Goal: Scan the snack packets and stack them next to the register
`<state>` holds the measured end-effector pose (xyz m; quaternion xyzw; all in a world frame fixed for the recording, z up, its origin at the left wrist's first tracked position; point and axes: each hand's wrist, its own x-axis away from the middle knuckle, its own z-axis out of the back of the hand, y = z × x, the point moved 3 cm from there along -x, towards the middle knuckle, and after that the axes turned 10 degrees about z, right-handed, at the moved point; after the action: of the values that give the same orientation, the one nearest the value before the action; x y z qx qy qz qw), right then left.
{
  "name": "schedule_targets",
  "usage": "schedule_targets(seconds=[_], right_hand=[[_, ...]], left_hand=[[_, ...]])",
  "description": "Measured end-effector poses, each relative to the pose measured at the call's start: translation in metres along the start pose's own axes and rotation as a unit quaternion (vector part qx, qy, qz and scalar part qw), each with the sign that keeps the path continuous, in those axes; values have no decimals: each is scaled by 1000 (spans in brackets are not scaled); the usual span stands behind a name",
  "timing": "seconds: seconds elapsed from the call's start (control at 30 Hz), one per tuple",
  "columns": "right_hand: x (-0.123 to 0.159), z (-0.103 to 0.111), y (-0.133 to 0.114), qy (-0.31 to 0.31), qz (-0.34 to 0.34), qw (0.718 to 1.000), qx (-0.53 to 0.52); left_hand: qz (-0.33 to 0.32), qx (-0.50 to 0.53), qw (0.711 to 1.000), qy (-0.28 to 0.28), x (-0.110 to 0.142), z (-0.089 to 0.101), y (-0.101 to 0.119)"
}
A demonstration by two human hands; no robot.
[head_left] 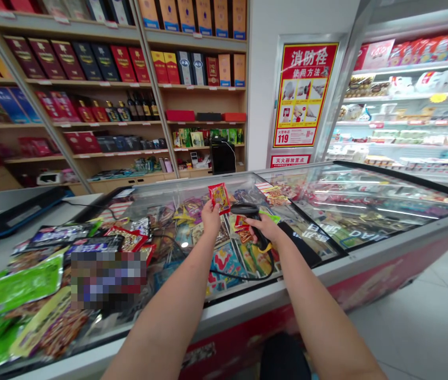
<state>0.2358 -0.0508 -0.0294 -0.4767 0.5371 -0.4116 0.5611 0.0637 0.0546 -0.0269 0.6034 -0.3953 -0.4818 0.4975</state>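
In the middle of the head view, my left hand (210,217) pinches a small red and yellow snack packet (220,197) and holds it up over the glass top of the freezer. To its right, my right hand (267,230) is wrapped round the grip of a black barcode scanner (245,209), whose head points left toward the packet. A black cable (243,276) loops from the scanner's grip across the glass. Another red packet (240,222) shows just behind the scanner; whether my right hand touches it, I cannot tell.
Snack bags, such as a green bag (21,285), pile up on the left of the chest freezer (351,258). Several packets (275,194) lie farther back on the glass. Shelves of boxed goods (129,83) stand behind. A lit refrigerated display (406,100) is at right.
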Motion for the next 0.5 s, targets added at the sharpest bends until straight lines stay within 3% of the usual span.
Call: schedule_targets(seconds=[0.5], right_hand=[[0,-1,0,-10,7,1000,16]], left_hand=[[18,8,1000,12,4,-1,2]])
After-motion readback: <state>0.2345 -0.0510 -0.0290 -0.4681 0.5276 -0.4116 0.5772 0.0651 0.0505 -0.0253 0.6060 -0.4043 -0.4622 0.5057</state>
